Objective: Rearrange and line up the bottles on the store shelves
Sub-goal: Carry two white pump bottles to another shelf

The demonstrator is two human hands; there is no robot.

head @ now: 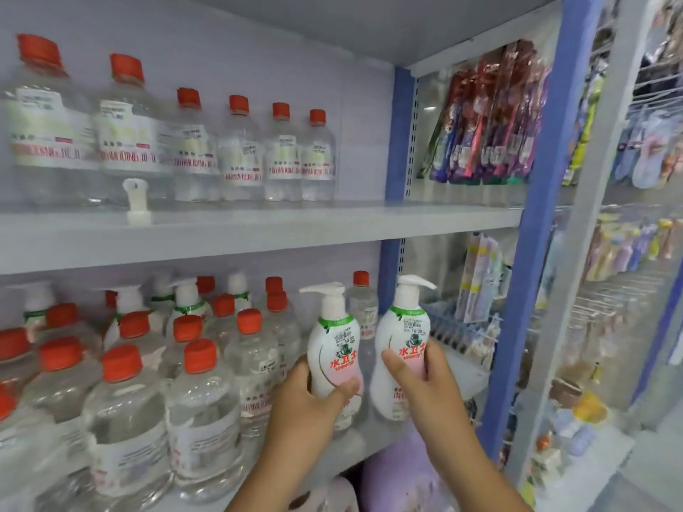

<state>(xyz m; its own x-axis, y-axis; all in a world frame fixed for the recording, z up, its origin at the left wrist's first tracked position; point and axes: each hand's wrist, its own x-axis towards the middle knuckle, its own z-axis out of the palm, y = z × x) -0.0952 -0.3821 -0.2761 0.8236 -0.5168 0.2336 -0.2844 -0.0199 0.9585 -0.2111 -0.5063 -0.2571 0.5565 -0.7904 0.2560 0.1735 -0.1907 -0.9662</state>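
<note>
Two white pump bottles held upright near the lower shelf's (384, 437) right edge, left bottle (334, 349) clasped by left hand (306, 404), right bottle (401, 349) gripped by right hand (425, 386), red-capped clear bottles (199, 412) ranked alongside

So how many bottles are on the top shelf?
6, all red-capped, in one row on the top shelf. More may hide behind.

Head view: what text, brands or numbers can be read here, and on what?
"水卫士": red, on left pump bottle and right pump bottle.
"seaways": below it on both, roughly legible.
"10.00": price stickers on both pump bottles.
Clear bottles, red caps: labels too blurred.
Hanging packets: unreadable.
</note>
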